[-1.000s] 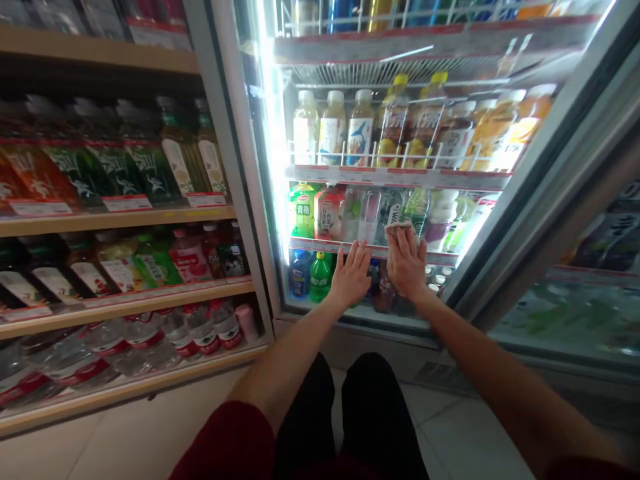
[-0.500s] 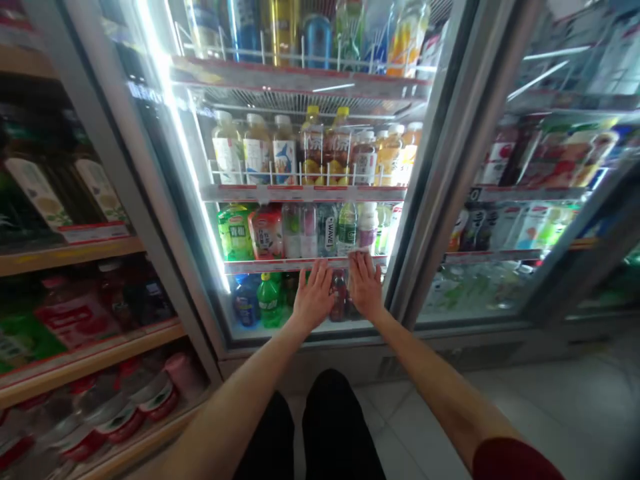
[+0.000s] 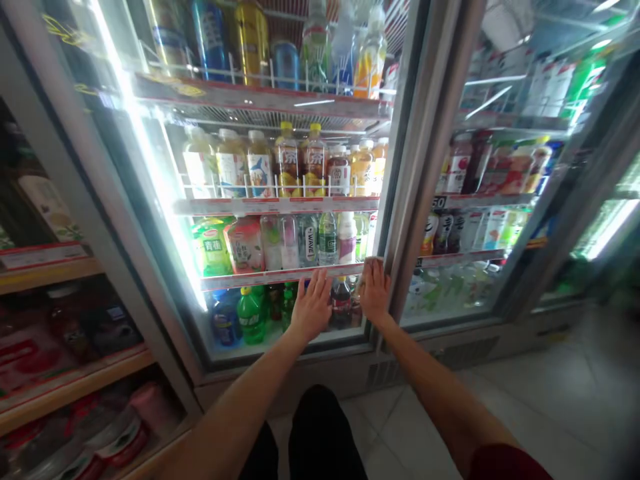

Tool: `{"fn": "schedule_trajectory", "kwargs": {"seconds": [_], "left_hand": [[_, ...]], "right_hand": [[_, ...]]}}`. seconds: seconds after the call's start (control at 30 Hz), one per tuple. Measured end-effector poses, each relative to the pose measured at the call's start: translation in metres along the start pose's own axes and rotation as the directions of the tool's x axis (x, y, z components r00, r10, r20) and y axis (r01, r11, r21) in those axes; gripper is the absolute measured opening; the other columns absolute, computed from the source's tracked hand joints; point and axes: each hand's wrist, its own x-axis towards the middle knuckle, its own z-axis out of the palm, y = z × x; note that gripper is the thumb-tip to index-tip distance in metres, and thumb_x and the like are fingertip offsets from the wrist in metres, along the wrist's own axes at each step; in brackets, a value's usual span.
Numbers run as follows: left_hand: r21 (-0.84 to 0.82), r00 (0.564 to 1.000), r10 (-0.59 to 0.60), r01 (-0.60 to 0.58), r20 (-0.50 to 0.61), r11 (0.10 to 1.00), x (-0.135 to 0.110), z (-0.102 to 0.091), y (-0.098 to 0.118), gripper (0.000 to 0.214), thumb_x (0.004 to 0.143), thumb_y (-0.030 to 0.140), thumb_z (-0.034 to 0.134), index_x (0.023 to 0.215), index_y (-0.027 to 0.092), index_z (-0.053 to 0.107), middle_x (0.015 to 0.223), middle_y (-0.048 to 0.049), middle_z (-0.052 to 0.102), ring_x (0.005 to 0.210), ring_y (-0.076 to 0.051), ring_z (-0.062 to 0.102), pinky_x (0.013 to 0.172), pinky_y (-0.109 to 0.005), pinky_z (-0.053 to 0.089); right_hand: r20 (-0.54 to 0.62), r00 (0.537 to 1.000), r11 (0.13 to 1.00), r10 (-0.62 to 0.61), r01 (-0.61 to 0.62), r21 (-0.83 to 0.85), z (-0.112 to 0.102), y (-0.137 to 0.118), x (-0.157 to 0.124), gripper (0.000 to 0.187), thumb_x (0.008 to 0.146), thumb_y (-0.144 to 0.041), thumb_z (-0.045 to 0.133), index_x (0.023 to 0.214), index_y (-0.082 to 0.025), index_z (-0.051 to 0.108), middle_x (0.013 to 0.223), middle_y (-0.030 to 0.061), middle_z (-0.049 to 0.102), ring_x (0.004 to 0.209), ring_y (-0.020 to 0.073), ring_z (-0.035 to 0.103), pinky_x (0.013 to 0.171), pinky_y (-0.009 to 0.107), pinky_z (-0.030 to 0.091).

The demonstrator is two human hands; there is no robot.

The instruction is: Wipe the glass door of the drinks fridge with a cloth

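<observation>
My left hand (image 3: 311, 312) lies with its fingers stretched out against the glass door (image 3: 283, 340) of a lit drinks fridge, low on the pane. Close to the door's right-hand metal frame (image 3: 406, 207), my right hand (image 3: 376, 297) presses a small brownish cloth (image 3: 373, 261) flat on the glass. Most of the cloth is hidden under the fingers. Behind the pane, between the two hands, stands a dark cola bottle (image 3: 341, 293). A green bottle (image 3: 251, 317) and a blue bottle (image 3: 225, 320) stand on the bottom level, left of my left hand.
Shelves of bottles (image 3: 287, 163), pouches (image 3: 245, 247) and cans (image 3: 286, 63) fill the fridge. A second glass-doored fridge (image 3: 475, 267) adjoins on the right. Wooden shelves (image 3: 75, 383) with drinks stand at the left. My knees (image 3: 323, 427) are close to the fridge base, above a tiled floor (image 3: 440, 400).
My right hand has slid right with the cloth, to the door frame. My left hand stays on the glass, now farther from the right one. The view has turned a little to the right.
</observation>
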Motion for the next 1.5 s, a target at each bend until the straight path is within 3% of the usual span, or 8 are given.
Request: {"fn": "schedule_trajectory", "kwargs": {"seconds": [0.27,0.43,0.63,0.83,1.0,1.17,1.37,1.5], "left_hand": [[0.033,0.998,-0.045,0.046,-0.036,0.998,0.000,-0.006,-0.011,0.059,0.088,0.030,0.044,0.143,0.011,0.037,0.153,-0.0142,0.025,0.144,-0.027,0.020,0.115,-0.054,0.021],[0.072,0.998,-0.060,0.060,-0.008,0.996,-0.020,0.001,-0.024,0.063,0.085,0.030,0.049,0.143,0.011,0.036,0.153,-0.0149,0.026,0.143,-0.028,0.022,0.115,-0.053,0.021],[0.081,0.986,-0.167,0.164,0.031,0.983,-0.041,0.002,-0.050,0.067,0.083,0.028,0.051,0.144,0.010,0.034,0.153,-0.0150,0.024,0.143,-0.030,0.021,0.115,-0.056,0.019],[0.076,0.972,-0.227,0.222,0.060,0.972,-0.068,0.005,-0.069,0.063,0.084,0.026,0.048,0.143,0.009,0.035,0.154,-0.0133,0.022,0.144,-0.028,0.020,0.115,-0.056,0.019],[0.087,0.945,-0.325,0.321,0.037,0.943,-0.091,0.005,-0.089,0.064,0.083,0.025,0.048,0.143,0.007,0.034,0.154,-0.0149,0.020,0.144,-0.029,0.019,0.115,-0.056,0.019],[0.078,0.918,-0.387,0.381,0.090,0.921,-0.115,0.006,-0.103,0.066,0.083,0.027,0.052,0.144,0.008,0.034,0.153,-0.0153,0.023,0.143,-0.030,0.021,0.115,-0.056,0.018],[0.103,0.887,-0.458,0.450,0.067,0.887,-0.148,0.015,-0.123,0.067,0.083,0.030,0.052,0.144,0.008,0.032,0.153,-0.0169,0.023,0.144,-0.029,0.018,0.115,-0.056,0.016],[0.116,0.856,-0.513,0.504,0.063,0.856,-0.170,0.019,-0.137,0.066,0.084,0.027,0.050,0.144,0.008,0.032,0.154,-0.0166,0.023,0.144,-0.029,0.019,0.114,-0.056,0.018]], "right_hand": [[0.053,0.998,0.998,0.027,-0.030,0.064,0.007,0.000,0.013,0.054,0.091,-0.018,0.031,0.144,-0.009,0.036,0.147,0.0207,0.037,0.140,0.0299,0.027,0.108,0.052,0.032],[0.085,0.957,0.954,-0.277,0.263,0.144,0.008,-0.038,-0.024,0.055,0.090,-0.011,0.033,0.145,-0.016,0.037,0.144,0.0138,0.044,0.143,0.0255,0.022,0.111,0.049,0.029],[0.100,0.905,0.904,-0.414,0.396,0.160,0.008,-0.065,-0.003,0.053,0.091,-0.010,0.034,0.143,-0.015,0.040,0.148,0.0106,0.040,0.144,0.0243,0.021,0.115,0.046,0.024],[0.276,0.681,0.734,-0.678,0.606,0.307,0.007,-0.096,-0.017,0.055,0.088,-0.008,0.036,0.142,-0.016,0.040,0.146,0.0081,0.043,0.140,0.0243,0.029,0.113,0.049,0.027],[0.235,0.688,0.724,-0.687,0.620,0.302,0.009,-0.126,-0.007,0.057,0.088,-0.007,0.035,0.145,-0.015,0.035,0.149,0.0085,0.037,0.142,0.0249,0.025,0.115,0.052,0.020],[0.207,0.540,0.576,-0.816,0.728,0.372,0.019,-0.153,-0.031,0.053,0.087,-0.009,0.039,0.140,-0.013,0.043,0.146,0.0080,0.042,0.140,0.0250,0.029,0.115,0.047,0.021],[0.179,0.604,0.619,-0.776,0.677,0.398,0.028,-0.196,-0.032,0.057,0.089,-0.010,0.036,0.146,-0.012,0.033,0.149,0.0096,0.036,0.143,0.0252,0.023,0.116,0.050,0.016],[0.141,0.511,0.515,-0.848,0.730,0.450,0.034,-0.219,-0.047,0.057,0.088,-0.009,0.037,0.145,-0.009,0.033,0.150,0.0103,0.036,0.141,0.0242,0.026,0.115,0.048,0.021]]}}
